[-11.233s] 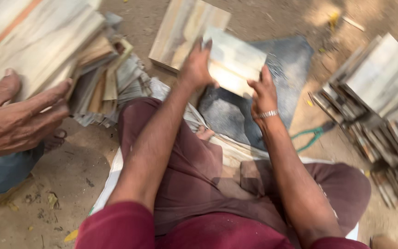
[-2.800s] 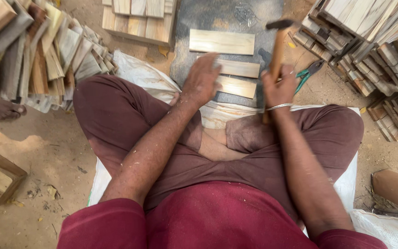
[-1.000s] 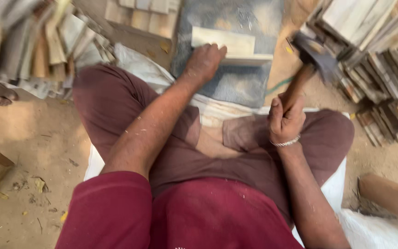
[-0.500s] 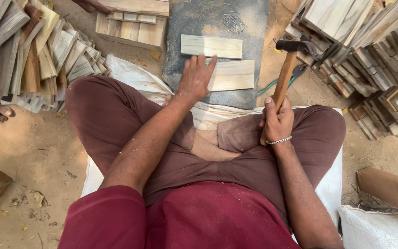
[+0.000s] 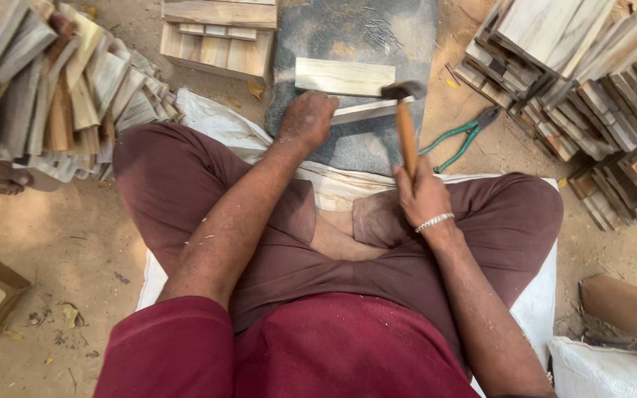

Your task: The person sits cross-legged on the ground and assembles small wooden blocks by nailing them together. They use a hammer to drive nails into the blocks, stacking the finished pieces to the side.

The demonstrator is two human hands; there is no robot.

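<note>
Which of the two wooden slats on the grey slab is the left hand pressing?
The nearer slat, under the left hand; the farther slat lies untouched.

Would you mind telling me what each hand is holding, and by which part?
The right hand grips a hammer low on its wooden handle. The left hand holds nothing; it presses on a wooden slat lying on the stone slab.

The left hand [image 5: 307, 118] covers the near end of the lower wooden slat [image 5: 363, 111], so the fingers' grip on it cannot be read. The hammer [image 5: 405, 125] head hides the slat's far end and any nail under it. The loose nails [image 5: 383, 33] on the grey slab [image 5: 348, 147] are too small to count. Both wood stacks [image 5: 53, 81] and the wooden frame [image 5: 219, 37] run off the picture's edges.
</note>
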